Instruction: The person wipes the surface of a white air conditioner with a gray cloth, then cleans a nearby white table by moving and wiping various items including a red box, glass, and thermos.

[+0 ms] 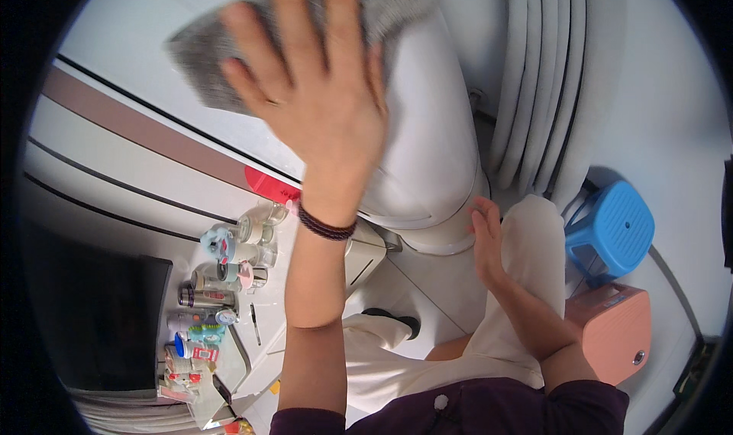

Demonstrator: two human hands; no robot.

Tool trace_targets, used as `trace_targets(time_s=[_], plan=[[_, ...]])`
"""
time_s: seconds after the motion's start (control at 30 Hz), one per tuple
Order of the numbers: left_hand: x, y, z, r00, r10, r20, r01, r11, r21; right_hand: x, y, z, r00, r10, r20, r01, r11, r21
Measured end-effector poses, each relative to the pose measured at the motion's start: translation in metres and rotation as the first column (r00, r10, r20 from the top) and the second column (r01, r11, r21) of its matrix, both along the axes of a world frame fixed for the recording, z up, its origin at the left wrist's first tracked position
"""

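Observation:
My left hand (pixel 320 91) is spread flat over a grey cloth (pixel 212 62), pressing it at the white wall panel and the top of a rounded white column-shaped appliance (pixel 432 120). The fingers and cloth are blurred. A dark braided bracelet (pixel 326 226) circles that wrist. My right hand (pixel 487 240) hangs low beside my knee, near the base of the appliance, its fingers loosely apart and holding nothing.
Bottles, jars and cups (pixel 229 274) crowd a white cabinet top, beside a large dark television (pixel 97 320). A pale grey curtain (pixel 532 91) hangs right of the appliance. A blue plastic stool (pixel 621 229) and a salmon-pink box (pixel 615 332) stand at my right.

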State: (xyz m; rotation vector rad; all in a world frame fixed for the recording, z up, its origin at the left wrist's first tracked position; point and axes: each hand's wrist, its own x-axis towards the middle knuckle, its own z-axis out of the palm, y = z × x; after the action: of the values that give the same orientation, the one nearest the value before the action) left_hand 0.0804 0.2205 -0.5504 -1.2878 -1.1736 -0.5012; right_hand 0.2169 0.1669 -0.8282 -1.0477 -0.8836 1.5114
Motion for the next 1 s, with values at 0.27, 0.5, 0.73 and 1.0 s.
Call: trace_targets(time_s=[0.27, 0.5, 0.73, 1.0], plan=[[0.006, -0.025, -0.097, 0.996, 0.041, -0.074, -0.064, 0.937, -0.343, -0.005, -0.02, 0.048, 0.911, -0.283, 0.299, -0.103, 0.548, 0.83], [-0.009, -0.06, -0.118, 0.958, -0.046, 0.283, 0.193, 0.834, -0.517, -0.072, 0.012, 0.096, 0.952, -0.252, 0.173, -0.072, 0.364, 0.928], [-0.063, -0.135, -0.147, 0.793, -0.097, 0.601, 0.416, 0.807, -0.418, -0.093, 0.052, 0.085, 0.734, -0.634, 0.243, -0.173, 0.172, 0.97], [-0.112, -0.218, -0.258, 0.664, -0.01, 0.748, 0.519, 0.726, -0.451, -0.076, 0.082, 0.305, 0.504, -0.859, 0.085, -0.528, -0.228, 0.818]])
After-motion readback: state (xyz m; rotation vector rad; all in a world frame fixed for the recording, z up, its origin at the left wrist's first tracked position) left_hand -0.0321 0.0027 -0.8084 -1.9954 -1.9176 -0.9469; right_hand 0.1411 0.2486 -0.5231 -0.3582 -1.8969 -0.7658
